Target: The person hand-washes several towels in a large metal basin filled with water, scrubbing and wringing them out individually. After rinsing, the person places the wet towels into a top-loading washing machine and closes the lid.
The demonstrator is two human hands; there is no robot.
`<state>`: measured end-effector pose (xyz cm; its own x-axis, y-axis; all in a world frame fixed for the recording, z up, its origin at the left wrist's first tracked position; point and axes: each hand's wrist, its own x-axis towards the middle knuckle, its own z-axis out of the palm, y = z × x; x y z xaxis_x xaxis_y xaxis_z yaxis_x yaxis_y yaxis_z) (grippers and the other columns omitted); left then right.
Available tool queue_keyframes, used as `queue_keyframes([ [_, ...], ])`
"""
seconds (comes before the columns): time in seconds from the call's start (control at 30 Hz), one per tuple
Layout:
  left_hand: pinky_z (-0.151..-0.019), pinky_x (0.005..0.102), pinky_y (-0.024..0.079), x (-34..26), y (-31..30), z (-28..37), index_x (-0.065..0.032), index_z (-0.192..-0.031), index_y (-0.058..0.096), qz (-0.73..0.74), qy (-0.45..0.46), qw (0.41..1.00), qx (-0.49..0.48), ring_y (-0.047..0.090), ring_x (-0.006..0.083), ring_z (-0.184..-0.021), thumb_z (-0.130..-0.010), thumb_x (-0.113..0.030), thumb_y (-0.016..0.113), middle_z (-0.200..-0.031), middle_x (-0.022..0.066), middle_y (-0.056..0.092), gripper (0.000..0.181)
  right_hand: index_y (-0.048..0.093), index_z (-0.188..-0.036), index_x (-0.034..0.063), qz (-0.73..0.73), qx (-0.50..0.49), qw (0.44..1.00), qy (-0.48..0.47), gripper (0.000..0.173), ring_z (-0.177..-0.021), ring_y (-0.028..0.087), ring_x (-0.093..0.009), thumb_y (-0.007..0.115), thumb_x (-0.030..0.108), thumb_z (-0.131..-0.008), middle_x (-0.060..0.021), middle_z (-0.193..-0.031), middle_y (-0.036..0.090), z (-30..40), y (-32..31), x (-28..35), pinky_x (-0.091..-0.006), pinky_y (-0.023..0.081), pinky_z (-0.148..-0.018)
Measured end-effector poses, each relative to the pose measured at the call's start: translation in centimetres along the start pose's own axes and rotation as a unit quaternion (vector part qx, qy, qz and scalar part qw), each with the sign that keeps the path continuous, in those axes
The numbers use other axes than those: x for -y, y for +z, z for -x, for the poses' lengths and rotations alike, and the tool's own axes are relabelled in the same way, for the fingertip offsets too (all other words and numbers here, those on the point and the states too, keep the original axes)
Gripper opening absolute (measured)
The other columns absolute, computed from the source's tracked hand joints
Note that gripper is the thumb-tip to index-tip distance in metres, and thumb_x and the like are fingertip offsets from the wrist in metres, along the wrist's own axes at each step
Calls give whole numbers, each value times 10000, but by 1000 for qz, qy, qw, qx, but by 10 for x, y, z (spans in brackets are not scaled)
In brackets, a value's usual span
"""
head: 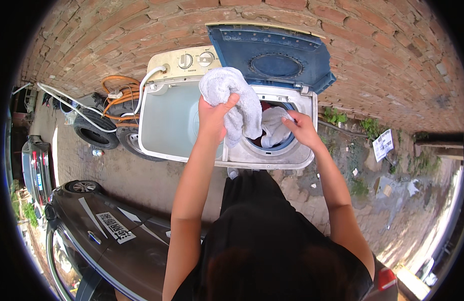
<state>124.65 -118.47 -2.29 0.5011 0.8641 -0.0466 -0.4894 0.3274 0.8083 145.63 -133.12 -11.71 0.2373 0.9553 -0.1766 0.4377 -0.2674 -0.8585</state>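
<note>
A twin-tub washing machine (267, 163) stands before me against a brick wall, its blue lid (277, 56) raised over the round spin tub (273, 150). My left hand (217, 116) grips a light grey terry towel (232, 86), bunched above the divide between the two tubs. My right hand (301, 129) pinches a whitish cloth (275, 120) at the opening of the spin tub; whether it is part of the same towel I cannot tell. Dark red fabric shows deeper in that tub. The wide wash tub (168, 116) on the left looks pale and bluish inside.
Left of the machine lie tyres (94, 129), a coiled orange hose (121, 94) and a white hose (77, 105). A dark car (134, 240) is parked behind at the lower left. Paper scraps (383, 145) and weeds lie on the ground at right.
</note>
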Motion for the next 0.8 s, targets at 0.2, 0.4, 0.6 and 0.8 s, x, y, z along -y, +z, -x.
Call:
queue_keyframes([
  [0.2, -858, 341, 507, 10, 9, -2, -40, -1191, 510, 116, -51, 991, 40, 604, 186, -998, -777, 24, 715, -1080, 68, 610, 466, 576, -1119, 27, -157, -126, 973, 115, 288, -900, 608, -122, 521, 264, -965, -46, -998, 656, -21, 8, -34, -253, 465, -801],
  [0.4, -1043, 411, 359, 57, 1, -20, -105, -1427, 302, -537, 40, 841, 58, 371, 310, -1282, -606, -228, 850, -1387, 212, 331, 995, 537, -1187, 25, -175, -224, 959, -3, 350, -1031, 613, -223, 646, 130, -872, -136, -1160, 606, -10, 7, -55, -309, 495, -849],
  [0.6, -892, 380, 464, 89, -67, -17, -59, -1168, 556, -547, -82, 822, 138, 591, 267, -994, -721, -186, 753, -1066, 130, 611, 504, 616, -1051, 50, 2, -156, 987, 48, 271, -895, 658, -273, 681, 138, -803, -144, -947, 675, -15, 29, -66, -337, 517, -784],
  [0.8, -759, 390, 498, 162, -92, -1, -29, -975, 628, -630, -29, 727, 273, 628, 302, -881, -750, -190, 709, -922, 152, 647, 289, 622, -848, 44, 120, -182, 964, 153, 264, -876, 626, -321, 753, 230, -714, -157, -854, 637, -64, 115, -139, -398, 496, -750],
])
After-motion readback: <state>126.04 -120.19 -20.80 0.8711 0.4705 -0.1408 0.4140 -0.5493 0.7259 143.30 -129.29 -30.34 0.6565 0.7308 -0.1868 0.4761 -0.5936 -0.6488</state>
